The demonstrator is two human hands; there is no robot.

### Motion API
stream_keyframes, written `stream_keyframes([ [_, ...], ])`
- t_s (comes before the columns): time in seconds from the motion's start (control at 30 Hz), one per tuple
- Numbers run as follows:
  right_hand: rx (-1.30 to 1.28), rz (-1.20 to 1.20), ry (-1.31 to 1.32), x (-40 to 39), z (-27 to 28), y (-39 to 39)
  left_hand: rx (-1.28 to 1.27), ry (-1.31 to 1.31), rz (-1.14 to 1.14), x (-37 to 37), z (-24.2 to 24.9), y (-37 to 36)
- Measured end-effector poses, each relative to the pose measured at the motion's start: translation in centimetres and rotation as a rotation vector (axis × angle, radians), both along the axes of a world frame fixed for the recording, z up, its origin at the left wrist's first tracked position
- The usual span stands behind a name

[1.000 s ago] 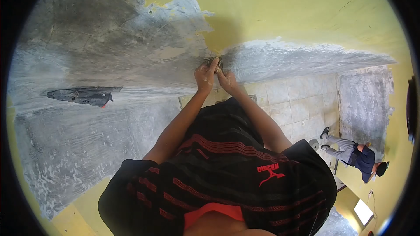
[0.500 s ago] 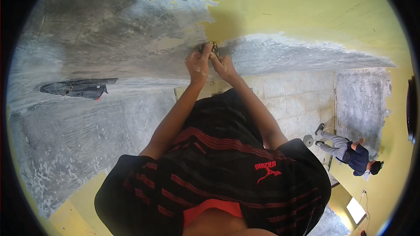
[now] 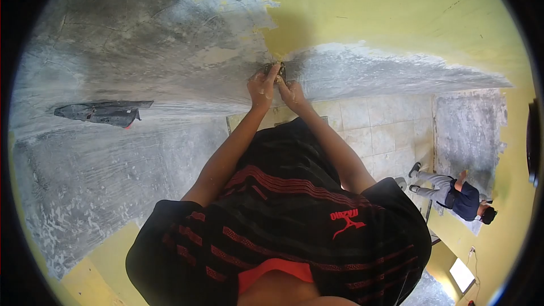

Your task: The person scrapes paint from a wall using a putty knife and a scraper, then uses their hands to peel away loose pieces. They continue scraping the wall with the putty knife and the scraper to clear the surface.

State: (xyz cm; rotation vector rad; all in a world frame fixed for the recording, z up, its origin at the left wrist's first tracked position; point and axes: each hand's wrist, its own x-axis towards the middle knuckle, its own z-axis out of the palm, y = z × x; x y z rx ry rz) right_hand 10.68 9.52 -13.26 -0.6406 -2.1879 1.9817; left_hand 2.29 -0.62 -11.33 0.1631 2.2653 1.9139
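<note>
My left hand (image 3: 262,88) and my right hand (image 3: 292,94) are close together at the wall, both dusted with pale residue. Between them is a small dark tool (image 3: 281,69) with yellowish smears, its exact kind hidden by my fingers. Both hands close on it, the left fingers stretched along its side and the right thumb pressed up against it. The tool lies against the wall (image 3: 215,71), where grey, scraped plaster meets yellow paint (image 3: 368,5).
A dark, crumpled strip (image 3: 99,114) lies on the left. Pale floor tiles (image 3: 385,122) extend to the right. Farther off, another person (image 3: 456,192) in a dark top stands facing a partly grey wall (image 3: 467,130). A cable (image 3: 476,275) hangs at lower right.
Both hands and the tool have shifted slightly down in the view, toward my body. The other person's arm and head have moved a little.
</note>
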Motion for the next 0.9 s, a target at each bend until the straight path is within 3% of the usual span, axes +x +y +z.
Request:
stream_keyframes([
  [0.37, 0.014, -0.022, 0.002, -0.5, -2.6, -0.6, 0.066, -0.014, -0.026, 0.0, 0.2, -0.3],
  [0.43, 0.020, -0.046, 0.070, -0.6, -2.0, -0.7, 0.082, -0.035, -0.014, 0.2, 1.2, 0.1],
  [0.53, -0.032, -0.016, -0.055, -0.3, 0.4, -0.6, 0.193, -0.067, 0.010, 0.5, 2.1, 0.1],
  [0.63, 0.005, 0.024, -0.008, 0.0, 2.5, -0.6, 0.090, -0.040, -0.021, 0.1, 2.7, -0.6],
  [0.67, 0.056, -0.001, 0.125, -0.7, 2.9, -0.5, 0.116, -0.018, 0.007, -0.2, 3.1, -0.5],
  [0.73, 0.097, -0.024, 0.250, -2.0, 3.5, -0.4, 0.132, -0.005, 0.038, 0.0, 6.1, -0.2],
  [0.8, 0.044, 0.044, 0.067, -2.7, 4.5, -0.2, 0.240, 0.054, 0.045, 0.8, 11.2, 0.4],
  [0.9, 0.080, 0.023, 0.084, -2.5, 3.7, -0.5, 0.140, 0.096, 0.077, -0.2, 7.6, -0.4],
])
